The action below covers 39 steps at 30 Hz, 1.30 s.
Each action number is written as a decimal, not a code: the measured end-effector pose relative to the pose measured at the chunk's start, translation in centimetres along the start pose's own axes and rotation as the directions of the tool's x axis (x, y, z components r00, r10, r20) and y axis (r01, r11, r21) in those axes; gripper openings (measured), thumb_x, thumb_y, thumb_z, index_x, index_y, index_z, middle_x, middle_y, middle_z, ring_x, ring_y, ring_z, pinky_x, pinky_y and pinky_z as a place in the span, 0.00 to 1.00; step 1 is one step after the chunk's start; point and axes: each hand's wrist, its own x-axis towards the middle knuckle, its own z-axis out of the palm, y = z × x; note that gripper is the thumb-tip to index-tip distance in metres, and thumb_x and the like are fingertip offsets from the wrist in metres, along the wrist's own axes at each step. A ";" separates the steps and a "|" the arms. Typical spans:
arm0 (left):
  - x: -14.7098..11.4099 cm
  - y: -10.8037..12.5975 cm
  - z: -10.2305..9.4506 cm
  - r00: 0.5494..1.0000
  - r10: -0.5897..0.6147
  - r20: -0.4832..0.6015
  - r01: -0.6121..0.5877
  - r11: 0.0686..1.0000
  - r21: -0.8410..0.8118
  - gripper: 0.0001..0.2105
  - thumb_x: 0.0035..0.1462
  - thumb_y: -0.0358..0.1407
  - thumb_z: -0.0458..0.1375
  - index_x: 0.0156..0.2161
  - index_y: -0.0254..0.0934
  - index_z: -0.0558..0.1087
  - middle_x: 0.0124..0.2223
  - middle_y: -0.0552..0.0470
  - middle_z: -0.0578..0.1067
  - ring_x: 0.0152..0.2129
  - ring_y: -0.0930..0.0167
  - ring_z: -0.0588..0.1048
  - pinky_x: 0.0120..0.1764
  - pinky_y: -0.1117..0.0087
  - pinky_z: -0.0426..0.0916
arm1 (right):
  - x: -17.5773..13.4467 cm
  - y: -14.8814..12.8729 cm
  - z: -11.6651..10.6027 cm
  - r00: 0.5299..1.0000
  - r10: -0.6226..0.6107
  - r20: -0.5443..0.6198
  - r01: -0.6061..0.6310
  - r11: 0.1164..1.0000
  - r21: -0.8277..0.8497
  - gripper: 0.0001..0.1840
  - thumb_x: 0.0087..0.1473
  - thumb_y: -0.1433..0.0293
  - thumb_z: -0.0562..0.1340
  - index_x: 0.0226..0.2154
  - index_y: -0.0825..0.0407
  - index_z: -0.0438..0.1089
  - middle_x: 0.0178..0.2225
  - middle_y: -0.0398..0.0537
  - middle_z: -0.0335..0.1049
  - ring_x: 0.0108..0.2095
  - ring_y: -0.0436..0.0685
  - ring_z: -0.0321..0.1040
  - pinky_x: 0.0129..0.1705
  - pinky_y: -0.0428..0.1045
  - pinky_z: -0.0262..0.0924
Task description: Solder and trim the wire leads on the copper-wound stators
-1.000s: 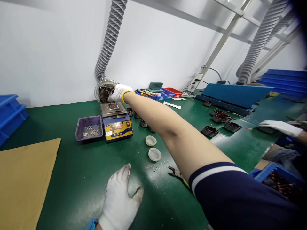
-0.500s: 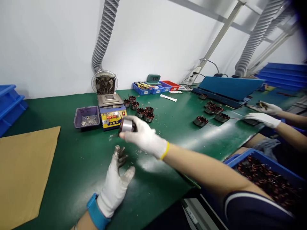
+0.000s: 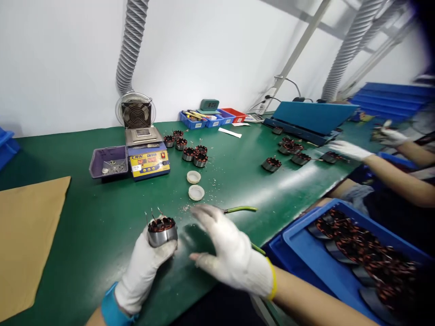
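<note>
My left hand [image 3: 144, 262], in a white glove, grips a motor stator [image 3: 163, 232] with a steel ring, copper windings and wire ends pointing up. It is held over the near part of the green table. To its right, my gloved right hand [image 3: 226, 251] has fingers and thumb apart with nothing between them. Partly behind that hand lie cutters with green handles [image 3: 240, 208]. Two small round white dishes [image 3: 196, 193] sit beyond my hands, among scattered wire clippings.
A solder pot [image 3: 149, 160] with a fan stands behind, beside a purple tray [image 3: 108, 163]. Several stators [image 3: 200, 159] stand right of it. A blue bin [image 3: 299, 244] of stators is at right. A cardboard sheet [image 3: 30, 244] lies left. A co-worker's gloved hand [image 3: 350, 149] touches another stator.
The stator has passed from my right hand to my left. My right hand has drawn back toward me and opened. The view has shifted, uncovering the dishes and cutters.
</note>
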 end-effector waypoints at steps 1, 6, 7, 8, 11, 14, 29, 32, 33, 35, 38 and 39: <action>0.0 0.0 -0.1 0.999 -0.017 0.036 0.016 0.999 0.042 0.29 0.38 0.42 0.72 0.45 0.32 0.69 0.34 0.51 0.73 0.28 0.72 0.69 0.32 0.73 0.66 | -0.6 2.1 -0.8 0.999 0.022 -0.028 -0.025 0.996 -0.090 0.46 0.43 0.62 0.67 0.62 0.54 0.52 0.61 0.60 0.51 0.61 0.66 0.51 0.60 0.60 0.53; -0.4 0.0 -0.1 0.961 -0.093 0.261 0.003 0.946 0.325 0.26 0.42 0.36 0.66 0.48 0.34 0.66 0.44 0.47 0.74 0.38 0.65 0.72 0.42 0.68 0.68 | -3.8 9.7 -3.7 0.913 0.396 0.104 -0.322 0.851 -0.414 0.62 0.28 0.53 0.72 0.62 0.64 0.52 0.62 0.73 0.45 0.62 0.79 0.43 0.60 0.68 0.48; -0.4 0.1 -0.1 0.956 -0.110 0.271 -0.001 0.926 0.379 0.26 0.43 0.34 0.64 0.50 0.35 0.65 0.46 0.47 0.74 0.41 0.64 0.73 0.45 0.67 0.68 | -4.3 10.4 -4.1 0.908 0.396 0.139 -0.302 0.847 -0.437 0.61 0.31 0.52 0.71 0.62 0.63 0.52 0.62 0.73 0.45 0.62 0.79 0.42 0.60 0.68 0.47; -0.5 0.2 0.0 0.955 -0.127 0.269 -0.002 0.902 0.431 0.27 0.43 0.32 0.63 0.51 0.36 0.64 0.47 0.47 0.74 0.43 0.63 0.73 0.48 0.65 0.67 | -4.7 10.9 -4.3 0.914 0.370 0.166 -0.266 0.855 -0.445 0.58 0.34 0.52 0.70 0.62 0.62 0.52 0.62 0.72 0.45 0.63 0.78 0.42 0.59 0.68 0.48; -0.6 0.5 -0.1 0.945 -0.186 0.268 0.020 0.853 0.522 0.30 0.42 0.30 0.62 0.53 0.37 0.63 0.51 0.46 0.74 0.48 0.59 0.72 0.51 0.62 0.66 | -4.7 11.2 -5.2 0.931 0.289 0.221 -0.166 0.878 -0.449 0.52 0.42 0.52 0.66 0.63 0.60 0.51 0.61 0.70 0.47 0.61 0.76 0.47 0.55 0.66 0.54; -0.6 0.7 -0.6 0.929 -0.231 0.289 0.049 0.851 0.523 0.34 0.39 0.29 0.62 0.56 0.37 0.62 0.54 0.44 0.72 0.51 0.57 0.70 0.53 0.60 0.66 | -3.6 10.3 -6.2 0.906 0.295 0.302 -0.112 0.857 -0.503 0.43 0.48 0.55 0.62 0.63 0.55 0.52 0.54 0.64 0.57 0.51 0.71 0.60 0.45 0.61 0.62; -0.5 1.7 -1.9 0.844 -0.291 0.450 0.048 0.877 0.477 0.39 0.33 0.24 0.61 0.57 0.40 0.66 0.59 0.43 0.69 0.56 0.52 0.67 0.57 0.52 0.61 | -2.4 8.7 -3.5 0.984 0.111 0.141 -0.035 0.890 -0.454 0.29 0.52 0.74 0.54 0.58 0.58 0.57 0.44 0.57 0.64 0.44 0.64 0.60 0.49 0.56 0.56; -0.9 1.5 -2.2 0.878 -0.258 0.404 0.004 0.846 0.533 0.39 0.32 0.23 0.60 0.57 0.42 0.67 0.59 0.45 0.69 0.57 0.53 0.66 0.57 0.53 0.60 | -2.5 5.8 -3.2 0.967 0.022 0.252 0.078 0.922 -0.379 0.31 0.52 0.70 0.55 0.59 0.57 0.55 0.42 0.57 0.64 0.41 0.64 0.60 0.48 0.59 0.55; -1.0 1.4 -2.2 0.893 -0.235 0.384 -0.019 0.831 0.555 0.39 0.32 0.24 0.59 0.57 0.42 0.66 0.60 0.46 0.69 0.57 0.53 0.65 0.57 0.54 0.60 | -2.4 4.9 -3.1 0.958 0.006 0.287 0.107 0.920 -0.376 0.31 0.52 0.69 0.55 0.60 0.57 0.55 0.42 0.57 0.64 0.40 0.64 0.60 0.48 0.60 0.55; -1.1 1.4 -2.3 0.897 -0.205 0.391 -0.079 0.797 0.599 0.41 0.32 0.24 0.59 0.58 0.43 0.65 0.60 0.46 0.68 0.57 0.53 0.65 0.57 0.55 0.60 | -2.2 3.6 -2.9 0.945 -0.002 0.327 0.135 0.913 -0.385 0.32 0.53 0.69 0.55 0.60 0.58 0.55 0.41 0.57 0.63 0.39 0.63 0.61 0.50 0.62 0.53; -0.9 1.8 -1.9 0.851 -0.220 0.476 -0.168 0.746 0.644 0.43 0.32 0.23 0.59 0.60 0.41 0.63 0.60 0.43 0.67 0.57 0.51 0.65 0.55 0.55 0.62 | -2.0 3.1 -2.7 0.939 0.002 0.343 0.138 0.912 -0.386 0.32 0.54 0.69 0.54 0.61 0.58 0.54 0.41 0.57 0.63 0.38 0.62 0.61 0.50 0.63 0.52; -0.8 1.9 -1.7 0.836 -0.224 0.501 -0.193 0.735 0.650 0.43 0.33 0.23 0.59 0.61 0.40 0.62 0.61 0.42 0.67 0.56 0.51 0.65 0.55 0.55 0.63 | -2.0 3.1 -2.7 0.939 0.003 0.345 0.138 0.913 -0.384 0.32 0.54 0.69 0.54 0.61 0.58 0.54 0.41 0.57 0.63 0.38 0.62 0.61 0.50 0.63 0.52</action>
